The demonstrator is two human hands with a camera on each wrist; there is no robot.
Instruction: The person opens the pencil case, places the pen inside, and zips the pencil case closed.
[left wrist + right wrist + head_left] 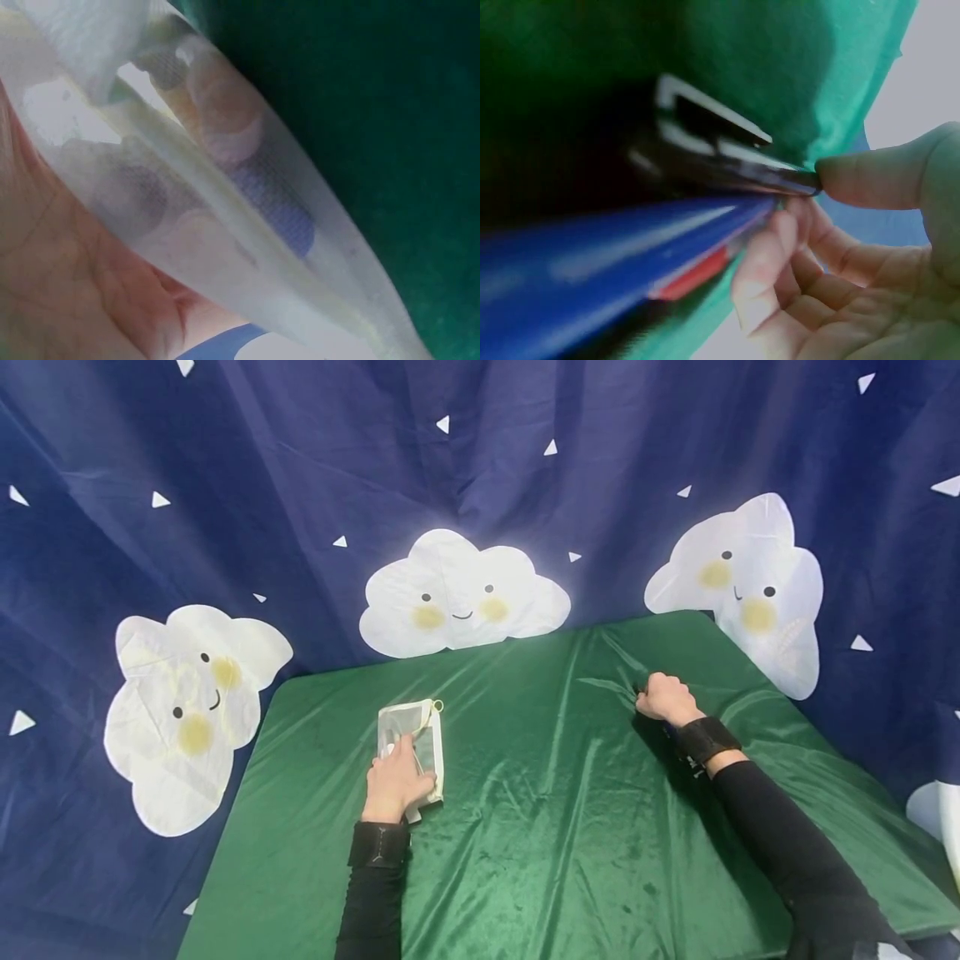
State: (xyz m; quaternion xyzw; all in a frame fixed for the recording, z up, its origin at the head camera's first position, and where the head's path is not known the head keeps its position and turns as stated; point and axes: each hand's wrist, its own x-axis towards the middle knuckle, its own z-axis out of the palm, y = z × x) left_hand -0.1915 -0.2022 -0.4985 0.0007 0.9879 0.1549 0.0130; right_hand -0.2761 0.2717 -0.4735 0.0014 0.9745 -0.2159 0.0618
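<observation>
A pale, see-through zip pouch lies on the green cloth, with a yellowish pull ring at its far right corner. My left hand rests on it, fingers forward and thumb near the right edge. Through the mesh of the pouch, several blurred coloured items show in the left wrist view. Over on the right, my right hand holds pens low above the cloth. In the right wrist view, thumb and fingers pinch the end of a dark pen with a metal clip. Beside it runs a blue pen with a red part below.
A wrinkled green cloth covers the table. Behind it hangs a dark blue curtain with smiling white clouds and small triangles. Black bands circle both wrists. Something white stands at the far right edge.
</observation>
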